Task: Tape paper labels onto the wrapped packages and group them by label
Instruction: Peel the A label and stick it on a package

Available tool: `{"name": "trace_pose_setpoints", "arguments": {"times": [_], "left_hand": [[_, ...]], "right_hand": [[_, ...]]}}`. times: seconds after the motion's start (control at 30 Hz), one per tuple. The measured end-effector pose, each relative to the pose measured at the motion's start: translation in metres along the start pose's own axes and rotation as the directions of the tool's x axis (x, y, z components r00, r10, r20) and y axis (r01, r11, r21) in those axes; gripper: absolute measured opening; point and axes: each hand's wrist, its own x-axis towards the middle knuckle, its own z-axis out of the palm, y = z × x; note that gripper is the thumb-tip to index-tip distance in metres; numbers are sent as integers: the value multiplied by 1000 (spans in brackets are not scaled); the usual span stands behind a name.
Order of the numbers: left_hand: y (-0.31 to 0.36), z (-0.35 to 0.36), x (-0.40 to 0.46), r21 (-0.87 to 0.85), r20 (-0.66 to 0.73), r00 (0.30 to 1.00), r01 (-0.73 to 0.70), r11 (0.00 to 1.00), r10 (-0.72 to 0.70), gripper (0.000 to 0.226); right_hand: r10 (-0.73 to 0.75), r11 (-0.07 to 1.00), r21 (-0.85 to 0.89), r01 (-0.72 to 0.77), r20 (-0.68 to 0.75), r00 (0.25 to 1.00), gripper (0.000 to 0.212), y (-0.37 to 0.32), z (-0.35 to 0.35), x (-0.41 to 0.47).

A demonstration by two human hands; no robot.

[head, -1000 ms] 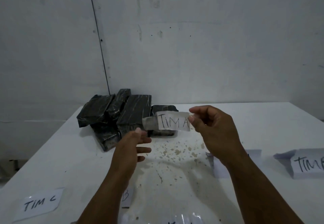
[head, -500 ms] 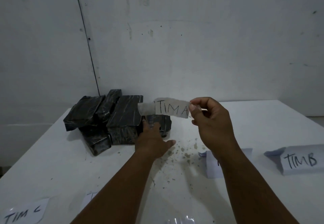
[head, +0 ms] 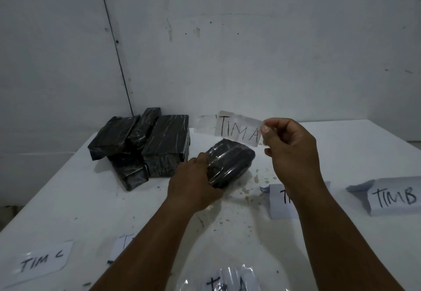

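My right hand (head: 293, 151) pinches a paper label reading "TIM A" (head: 238, 128) by its right end, held up in the air with a strip of clear tape sticking out to its left. Below it, my left hand (head: 193, 183) grips a black wrapped package (head: 230, 160) at its near end, tilted on the white table (head: 68, 204). A pile of several more black wrapped packages (head: 159, 140) lies at the back left of the table.
Loose labels lie on the table: "TIM C" (head: 41, 261) at front left, "TIM B" (head: 396, 196) at right, one part hidden behind my right wrist (head: 280, 201), another by my left forearm (head: 124, 242). A taped label (head: 227, 284) lies at the bottom edge. Dark specks dot the middle.
My left hand reached to the package pile and pulled one black package out toward the middle, gripping it. My right hand kept the "TIM A" label raised.
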Motion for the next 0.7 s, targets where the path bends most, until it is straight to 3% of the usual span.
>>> {"name": "trace_pose_setpoints", "arguments": {"times": [0.23, 0.47, 0.53, 0.63, 0.7], "left_hand": [[-32, -28, -48, -58, 183, 979, -86, 995, 95, 87], [-56, -52, -74, -195, 250, 967, -1, 981, 51, 105], [-57, -57, -79, -368, 207, 978, 53, 928, 26, 88], [-49, -58, -79, -673, 40, 999, 46, 739, -26, 55], [-42, -59, -79, -761, -37, 993, 46, 647, -115, 48]], "right_hand": [[78, 995, 59, -83, 88, 993, 6, 0, -2, -22], [193, 963, 138, -232, 250, 949, 6, 8, 4, -50], [207, 960, 130, -249, 273, 940, 7, 8, 7, -54], [217, 960, 110, -256, 285, 934, 7, 8, 9, -57], [224, 957, 115, -265, 281, 933, 7, 8, 10, -57]]}}
